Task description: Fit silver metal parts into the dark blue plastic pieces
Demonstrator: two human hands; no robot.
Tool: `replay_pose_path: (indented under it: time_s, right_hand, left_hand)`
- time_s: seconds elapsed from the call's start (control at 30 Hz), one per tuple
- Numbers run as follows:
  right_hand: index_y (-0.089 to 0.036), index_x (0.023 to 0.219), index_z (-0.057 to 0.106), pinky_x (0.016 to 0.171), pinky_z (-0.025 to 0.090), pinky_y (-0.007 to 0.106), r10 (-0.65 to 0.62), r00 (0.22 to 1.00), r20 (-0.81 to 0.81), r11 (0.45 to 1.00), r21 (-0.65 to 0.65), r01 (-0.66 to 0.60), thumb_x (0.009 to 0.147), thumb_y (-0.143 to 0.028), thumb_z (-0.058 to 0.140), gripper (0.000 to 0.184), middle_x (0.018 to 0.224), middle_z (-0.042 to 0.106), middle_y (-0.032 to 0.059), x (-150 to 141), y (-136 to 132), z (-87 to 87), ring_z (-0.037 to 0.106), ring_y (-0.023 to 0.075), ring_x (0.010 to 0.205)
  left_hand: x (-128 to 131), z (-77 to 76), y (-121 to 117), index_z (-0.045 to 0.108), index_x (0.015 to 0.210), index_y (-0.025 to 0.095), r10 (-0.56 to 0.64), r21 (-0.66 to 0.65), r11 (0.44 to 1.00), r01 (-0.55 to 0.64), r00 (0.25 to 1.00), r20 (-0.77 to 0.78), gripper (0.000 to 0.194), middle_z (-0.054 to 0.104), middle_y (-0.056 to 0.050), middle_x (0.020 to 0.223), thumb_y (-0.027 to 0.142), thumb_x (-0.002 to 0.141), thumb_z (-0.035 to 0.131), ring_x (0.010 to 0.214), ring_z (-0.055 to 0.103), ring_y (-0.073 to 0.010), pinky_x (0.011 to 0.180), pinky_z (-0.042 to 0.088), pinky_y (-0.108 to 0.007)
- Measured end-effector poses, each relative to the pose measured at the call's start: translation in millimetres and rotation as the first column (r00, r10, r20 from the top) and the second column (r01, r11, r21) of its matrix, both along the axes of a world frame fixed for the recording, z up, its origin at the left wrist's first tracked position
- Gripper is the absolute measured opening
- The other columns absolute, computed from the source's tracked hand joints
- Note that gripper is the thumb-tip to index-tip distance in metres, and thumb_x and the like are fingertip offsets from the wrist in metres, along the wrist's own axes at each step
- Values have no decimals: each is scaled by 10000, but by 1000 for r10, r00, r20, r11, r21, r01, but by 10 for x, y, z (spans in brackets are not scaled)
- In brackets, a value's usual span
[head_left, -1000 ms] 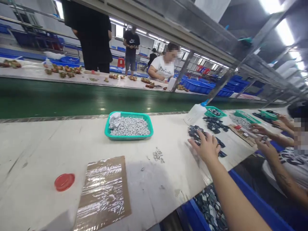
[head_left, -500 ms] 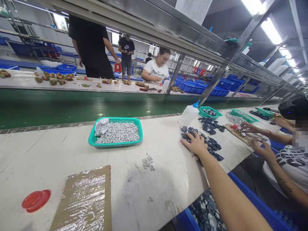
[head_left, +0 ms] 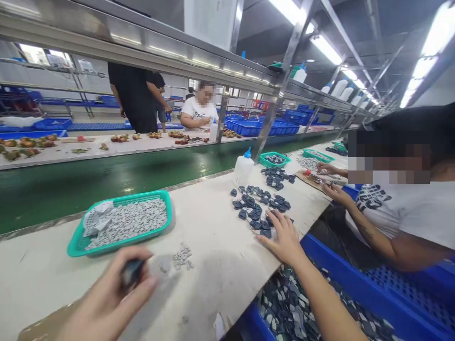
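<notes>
Two hands are at the white table (head_left: 216,270): the left hand (head_left: 103,298) has its fingers (head_left: 142,280) closed on one dark piece (head_left: 131,273), and the open right hand (head_left: 284,239) lies just beside dozens of scattered dark pieces (head_left: 258,208). One teal basket (head_left: 76,247) of pale pieces sits left.

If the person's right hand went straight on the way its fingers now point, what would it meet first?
The right hand would most likely meet the loose, flat, dark blue pieces lying on the bench, the nearest almost at its fingers. Depth is unclear, so they may already be touching.
</notes>
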State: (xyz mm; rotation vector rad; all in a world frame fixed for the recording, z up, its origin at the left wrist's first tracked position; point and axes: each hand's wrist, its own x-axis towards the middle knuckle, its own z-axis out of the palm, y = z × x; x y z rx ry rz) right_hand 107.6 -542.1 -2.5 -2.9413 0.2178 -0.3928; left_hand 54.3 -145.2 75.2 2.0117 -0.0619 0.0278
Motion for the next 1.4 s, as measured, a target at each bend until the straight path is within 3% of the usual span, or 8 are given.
replay_pose_path:
  time_s: [0.17,0.33,0.5,0.87,1.07,1.2,1.3,1.4]
  right_hand:
    - [-286,1427,185,992,161,663,-47,998,-36,997,61,49,692,-690,591,932,1498,11,86,-103,-245,-195,-57,432,1314]
    - [-265,1427,204,1036,172,592,32,998,-49,994,104,-27,606,-685,677,1036,1500,-26,83,45,-383,-178,-94,409,1314]
    - [-275,1419,234,1055,184,551,157,986,-54,980,132,-148,549,-742,666,1078,1502,-28,70,115,-489,-167,-113,382,1319]
    - [-261,1362,378,1050,185,589,313,948,59,925,209,-318,598,-647,718,921,1452,261,53,182,-531,-124,12,401,1328]
    - [-233,1361,354,1060,280,446,-129,988,86,968,229,107,913,-452,473,513,1412,335,70,-464,-1006,-318,250,248,1310]
    - [-162,1153,538,913,430,445,-521,842,-140,825,172,539,920,-323,521,283,1154,560,88,-1343,-1496,-881,536,225,1049]
    - [-148,1100,562,926,405,477,-630,721,-290,734,81,674,886,-313,580,271,1139,556,81,-1862,-1599,-1283,530,236,1045]
    - [-170,1187,520,985,315,527,-610,700,-370,741,45,670,861,-398,598,406,1239,491,94,-2047,-1423,-1492,435,280,1158]
  left_hand:
    - [963,-86,-1292,443,916,203,-415,433,836,337,905,96,240,510,-40,964,350,769,562,906,507,-208,833,427,-360]
    - [1547,-523,-2188,459,1172,165,-589,605,675,423,803,96,641,362,-128,1319,431,646,711,1209,333,-342,967,328,-510]
    - [1887,-672,-2444,238,1383,340,-724,696,516,499,688,43,1132,78,-146,1494,646,432,770,1304,69,-505,969,119,-721]
    - [2004,-726,-2462,384,1323,361,-849,767,408,496,516,118,899,206,-99,1480,704,543,670,1307,198,-441,1010,252,-605]
    - [1662,-434,-2403,447,1283,225,-765,680,600,421,551,334,517,280,-136,1437,424,818,556,1331,181,-365,1052,181,-581]
    - [714,-349,-2471,544,1119,240,-715,541,686,486,587,380,271,585,-66,1120,332,882,448,1058,522,-220,936,410,-375]
    - [-51,-656,-2617,627,975,264,-824,3,562,827,560,-89,189,610,-29,1068,289,802,557,1057,515,-220,959,388,-347]
    - [-387,-1144,-2782,649,918,216,-766,-102,619,779,571,-295,188,615,-47,1027,159,751,584,1021,540,-225,941,408,-363]
